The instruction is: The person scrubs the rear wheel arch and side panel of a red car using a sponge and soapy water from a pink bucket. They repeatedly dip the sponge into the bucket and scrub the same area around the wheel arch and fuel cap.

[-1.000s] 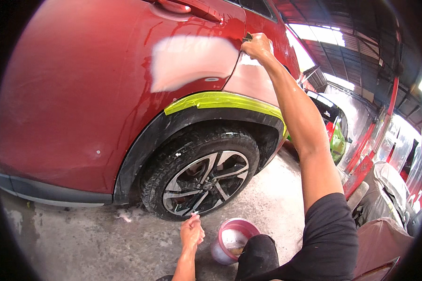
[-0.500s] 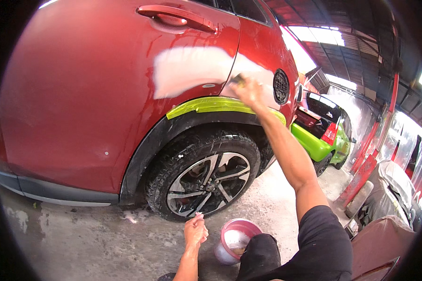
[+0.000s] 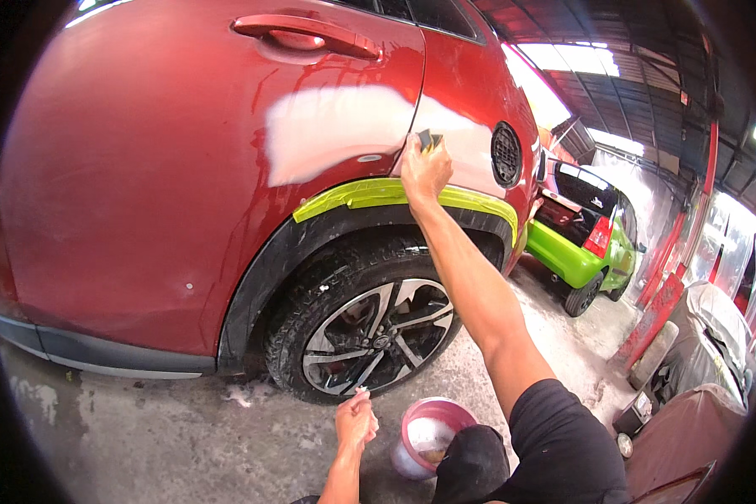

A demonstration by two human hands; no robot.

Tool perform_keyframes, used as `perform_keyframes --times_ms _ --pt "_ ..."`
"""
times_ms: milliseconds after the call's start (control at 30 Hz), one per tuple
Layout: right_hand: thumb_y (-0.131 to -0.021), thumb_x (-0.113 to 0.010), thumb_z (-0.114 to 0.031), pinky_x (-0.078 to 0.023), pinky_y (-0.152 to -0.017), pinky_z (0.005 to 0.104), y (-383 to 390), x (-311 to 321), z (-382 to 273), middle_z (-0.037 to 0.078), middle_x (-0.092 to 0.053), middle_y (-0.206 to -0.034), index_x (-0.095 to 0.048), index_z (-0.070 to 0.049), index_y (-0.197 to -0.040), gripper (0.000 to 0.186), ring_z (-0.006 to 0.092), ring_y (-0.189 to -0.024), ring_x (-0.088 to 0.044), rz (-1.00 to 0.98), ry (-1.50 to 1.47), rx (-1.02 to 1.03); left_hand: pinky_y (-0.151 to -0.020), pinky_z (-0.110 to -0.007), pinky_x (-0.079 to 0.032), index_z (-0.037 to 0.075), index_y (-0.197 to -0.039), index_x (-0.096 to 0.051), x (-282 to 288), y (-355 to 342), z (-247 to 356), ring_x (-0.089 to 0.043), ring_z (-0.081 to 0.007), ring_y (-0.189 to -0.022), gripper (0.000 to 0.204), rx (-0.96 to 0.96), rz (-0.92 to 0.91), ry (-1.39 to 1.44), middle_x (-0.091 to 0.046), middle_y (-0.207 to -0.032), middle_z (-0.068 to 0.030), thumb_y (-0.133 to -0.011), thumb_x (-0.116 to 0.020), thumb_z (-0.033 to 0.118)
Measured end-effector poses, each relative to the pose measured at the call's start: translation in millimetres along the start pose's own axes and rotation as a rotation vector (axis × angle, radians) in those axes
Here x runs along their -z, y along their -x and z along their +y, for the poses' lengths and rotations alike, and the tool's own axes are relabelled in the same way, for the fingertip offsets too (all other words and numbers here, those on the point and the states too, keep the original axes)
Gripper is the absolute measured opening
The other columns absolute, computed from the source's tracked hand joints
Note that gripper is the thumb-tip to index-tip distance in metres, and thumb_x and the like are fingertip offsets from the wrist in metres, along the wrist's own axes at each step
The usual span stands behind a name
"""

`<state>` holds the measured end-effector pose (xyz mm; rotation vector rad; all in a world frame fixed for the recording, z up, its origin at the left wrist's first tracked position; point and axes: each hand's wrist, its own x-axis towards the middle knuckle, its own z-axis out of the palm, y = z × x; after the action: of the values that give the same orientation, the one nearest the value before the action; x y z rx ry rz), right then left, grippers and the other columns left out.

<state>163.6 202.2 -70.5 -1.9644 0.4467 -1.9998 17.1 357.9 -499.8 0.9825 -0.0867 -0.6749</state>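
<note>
Head view, person crouched beside a red car [image 3: 143, 210]. The right hand [image 3: 424, 172] is raised at 12 o'clock and is closed around a small dark sanding block [image 3: 429, 139], which is pressed flat against the rear quarter panel just behind the door seam. The block sits at the top of the hand, gripped by fingers and thumb, its face held against the dull whitish-grey patch [image 3: 336, 130] that spans door and quarter panel; the patch reads as filler or primer, judged from its matt finish. Yellow-green masking tape [image 3: 370, 193] is laid along the upper edge of the black wheel-arch trim, directly below the right hand, probably to shield the trim from abrasion.

The left hand [image 3: 356, 420] is held low at 6 o'clock, well apart from the block, fingers loosely curled together; something small may be pinched at the fingertips, but it cannot be told. A pink bucket [image 3: 433, 433] with cloudy water is set on the wet concrete floor [image 3: 143, 437] just beside the left hand, at its 3 o'clock, within reach, likely for wetting. The rear wheel [image 3: 370, 332] lies between the two hands. A green car [image 3: 575, 248] is parked at 2 o'clock.
</note>
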Motion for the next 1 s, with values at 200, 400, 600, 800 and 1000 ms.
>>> perform_keyframes --times_ms 200,400,600,800,1000 --pt "-0.084 -0.069 -0.034 -0.052 -0.083 0.0535 -75 -20 -3 0.024 -0.072 -0.094 -0.068 -0.001 -0.094 0.035 0.0443 -0.092 -0.069 0.048 0.092 0.080 -0.030 -0.026 -0.035 0.004 -0.117 -0.069 -6 2 1 -0.050 -0.0101 -0.037 0.024 0.013 0.014 -0.031 -0.057 -0.054 -0.0036 -0.098 -0.059 0.016" --pt "-0.080 -0.073 -0.037 -0.053 -0.080 0.0495 -117 -18 -8 0.020 -0.073 -0.087 -0.070 -0.005 -0.087 0.033 0.0393 -0.087 -0.071 -0.115 0.021 0.102 -0.031 -0.026 -0.032 0.004 -0.116 -0.068 3 -12 -3 -0.048 -0.0103 -0.037 0.022 0.002 0.021 -0.024 -0.056 -0.055 -0.0051 -0.101 -0.059 0.018" --pt "-0.089 -0.067 -0.037 -0.051 -0.082 0.0509 -37 5 4 0.024 -0.071 -0.094 -0.068 -0.005 -0.098 0.034 0.0432 -0.092 -0.068 -0.168 0.144 0.187 -0.032 -0.025 -0.036 0.002 -0.120 -0.067 0 5 -2 -0.052 -0.0098 -0.041 0.026 0.025 -0.005 -0.004 -0.058 -0.057 -0.0043 -0.100 -0.060 0.018" --pt "-0.092 -0.066 -0.030 -0.048 -0.077 0.0543 35 24 23 0.025 -0.068 -0.084 -0.064 -0.001 -0.094 0.029 0.0465 -0.085 -0.066 -0.307 0.087 0.271 -0.032 -0.024 -0.034 0.002 -0.122 -0.064 -5 18 -1 -0.049 -0.0089 -0.039 0.027 0.043 -0.076 -0.017 -0.057 -0.056 -0.0036 -0.100 -0.059 0.017" --pt "-0.091 -0.068 -0.035 -0.051 -0.077 0.0518 -2 43 30 0.024 -0.071 -0.089 -0.068 -0.004 -0.102 0.032 0.0426 -0.087 -0.068 -0.473 0.192 0.342 -0.032 -0.024 -0.030 0.003 -0.120 -0.065 -4 17 9 -0.047 -0.0089 -0.040 0.025 0.041 -0.045 0.044 -0.055 -0.060 -0.0034 -0.099 -0.060 0.015"
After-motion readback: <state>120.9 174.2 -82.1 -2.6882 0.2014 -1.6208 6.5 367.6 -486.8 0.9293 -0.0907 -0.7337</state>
